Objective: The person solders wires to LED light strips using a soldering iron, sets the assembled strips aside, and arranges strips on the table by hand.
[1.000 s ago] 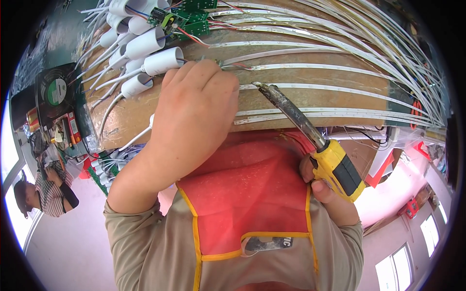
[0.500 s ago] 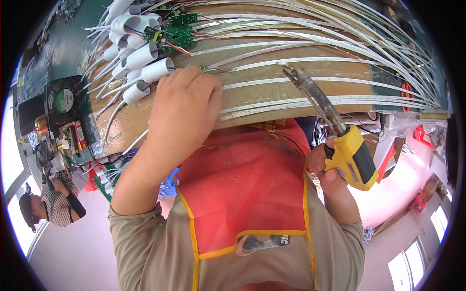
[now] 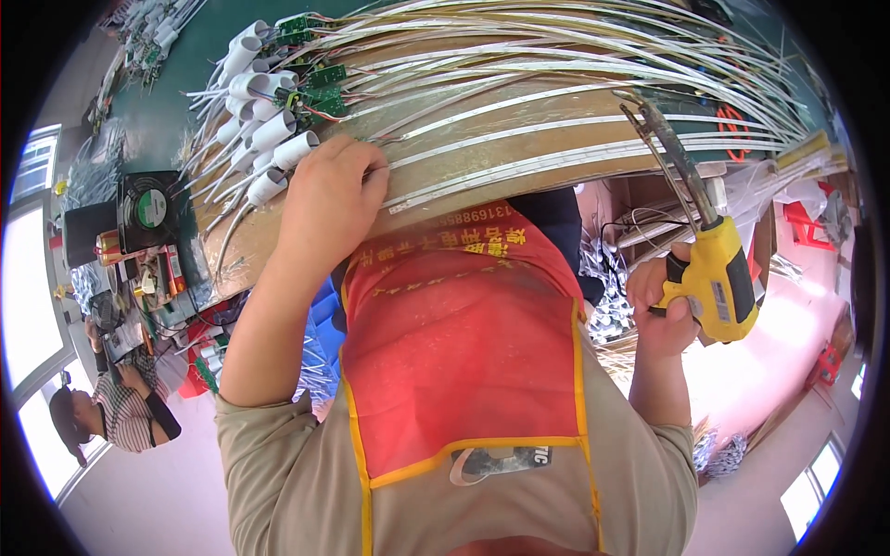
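My left hand [image 3: 336, 190] rests on the brown board [image 3: 232, 252], fingers curled down. Whatever is in the fingers is hidden beneath the hand. Just left of it lie white plastic tubes [image 3: 273, 132] with white cables, several piled together. Green circuit boards [image 3: 324, 97] stick out of some tubes, joined by thin wires to long white LED strips [image 3: 519, 139] that run off to the right. In my right hand [image 3: 660, 295] is a yellow and black soldering gun [image 3: 725, 283], its long metal barrel pointing up and left, a thin metal guide beside it. The tip is over the strips, apart from my left hand.
A black fan [image 3: 148, 211] stands at the board's left, near small boxes [image 3: 171, 269]. Another person [image 3: 116, 408] works at far left. More bundled cables [image 3: 153, 42] lie on the green table at the far left. An orange coil [image 3: 734, 134] lies among the strips at right.
The soldering gun has moved right, farther from my left hand. My left hand stays by the tubes, still curled. The whole view has shifted slightly.
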